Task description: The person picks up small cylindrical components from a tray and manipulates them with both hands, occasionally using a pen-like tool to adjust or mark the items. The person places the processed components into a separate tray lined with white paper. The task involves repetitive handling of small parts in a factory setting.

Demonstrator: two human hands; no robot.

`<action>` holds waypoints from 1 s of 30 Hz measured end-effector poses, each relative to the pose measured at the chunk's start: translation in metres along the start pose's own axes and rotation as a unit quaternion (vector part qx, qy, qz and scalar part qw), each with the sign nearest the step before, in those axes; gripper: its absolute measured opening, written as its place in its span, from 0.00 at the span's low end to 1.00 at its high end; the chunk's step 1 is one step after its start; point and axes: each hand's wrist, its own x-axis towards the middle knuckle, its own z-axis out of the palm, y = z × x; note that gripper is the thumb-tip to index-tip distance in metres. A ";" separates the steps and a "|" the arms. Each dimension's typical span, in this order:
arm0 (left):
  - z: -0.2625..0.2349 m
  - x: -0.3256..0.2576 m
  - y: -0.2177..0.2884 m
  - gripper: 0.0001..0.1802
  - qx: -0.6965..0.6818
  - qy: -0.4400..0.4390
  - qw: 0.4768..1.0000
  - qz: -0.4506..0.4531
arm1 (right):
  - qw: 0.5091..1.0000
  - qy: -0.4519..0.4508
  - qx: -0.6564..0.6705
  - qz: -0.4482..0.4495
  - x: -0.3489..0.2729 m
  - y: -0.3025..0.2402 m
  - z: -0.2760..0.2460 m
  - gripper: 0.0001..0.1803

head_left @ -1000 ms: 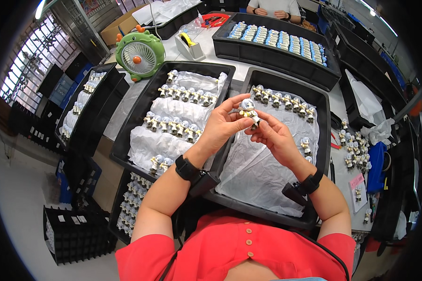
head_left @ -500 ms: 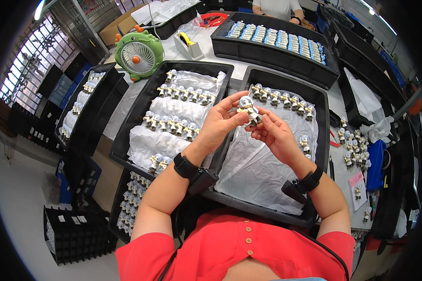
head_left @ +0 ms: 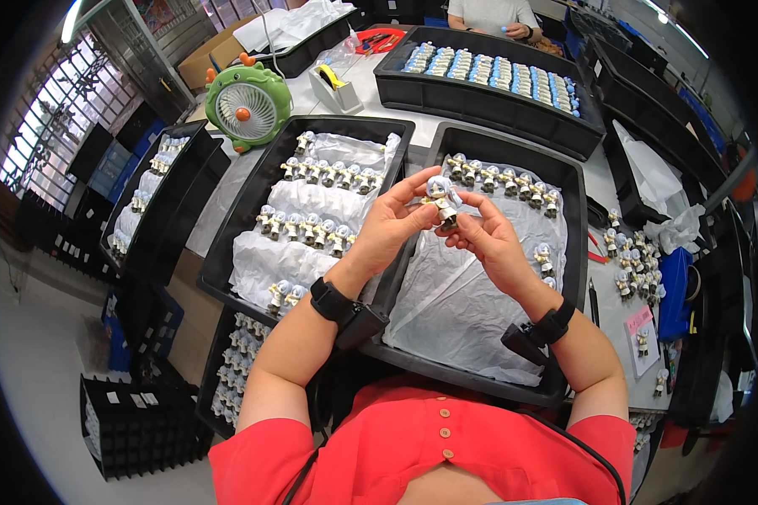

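A small figurine (head_left: 440, 200) with pale blue hair, a white outfit and dark feet is held upright between both hands. My left hand (head_left: 398, 217) pinches it from its left side, fingers behind and thumb in front. At its lower right, my right hand (head_left: 486, 233) closes its thumb and fingers on the legs. Beneath my hands lies a black tray (head_left: 572, 244) lined with white paper, with a row of like figurines (head_left: 501, 178) at its far end and a couple at its right side. A second black tray (head_left: 244, 199) on the left holds several rows of them.
A green fan (head_left: 246, 105) and a tape dispenser (head_left: 335, 88) stand beyond the left tray. Farther back, a black crate (head_left: 488, 97) holds rows of blue-and-white pieces, with another person (head_left: 493, 15) behind it. Loose figurines (head_left: 634, 263) and a blue bin (head_left: 675, 290) sit at the right.
The figurine has turned slightly between my fingers and tilts less. My right hand has shifted a little along its legs. The other person's hand now shows a small blue piece.
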 end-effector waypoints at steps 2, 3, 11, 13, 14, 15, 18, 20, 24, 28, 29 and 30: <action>0.000 -0.001 0.001 0.30 0.005 -0.003 1.000 0.000 | 1.000 -0.003 -0.018 -0.005 0.000 0.001 -0.001 0.21; 0.000 -0.002 0.001 0.29 0.008 -0.004 1.000 0.000 | 1.000 0.002 -0.019 -0.001 0.000 0.001 0.000 0.20; 0.002 0.003 -0.008 0.25 0.080 0.016 0.997 0.016 | 0.990 0.022 -0.134 -0.030 0.002 0.004 -0.001 0.15; 0.003 0.004 -0.004 0.22 0.113 0.019 0.993 0.007 | 0.991 0.024 -0.126 -0.027 0.001 0.007 -0.001 0.15; -0.001 0.005 -0.005 0.21 0.122 0.030 0.992 0.018 | 0.991 0.021 -0.132 -0.027 0.000 0.006 0.003 0.15; -0.006 0.003 -0.006 0.20 0.131 0.041 0.990 0.029 | 0.989 0.004 -0.143 -0.027 0.002 0.006 0.006 0.16; -0.017 -0.006 0.014 0.21 0.190 0.097 0.977 0.030 | 0.986 -0.015 -0.158 -0.040 0.004 0.009 0.005 0.17; -0.037 -0.021 0.043 0.21 0.303 0.105 0.947 0.008 | 0.986 -0.021 -0.161 -0.046 0.006 0.010 0.005 0.16; -0.092 -0.062 0.101 0.22 0.553 0.117 0.821 -0.085 | 0.985 -0.008 -0.162 -0.064 0.000 -0.001 -0.001 0.15; -0.168 -0.118 0.102 0.26 0.672 0.137 0.683 -0.253 | 0.985 -0.024 -0.155 -0.065 0.001 -0.003 0.004 0.14; -0.174 -0.126 0.099 0.26 0.698 0.133 0.640 -0.291 | 0.985 -0.025 -0.157 -0.064 0.001 -0.002 0.004 0.13; -0.177 -0.130 0.097 0.26 0.693 0.134 0.633 -0.319 | 0.985 -0.025 -0.159 -0.063 0.000 -0.001 0.004 0.13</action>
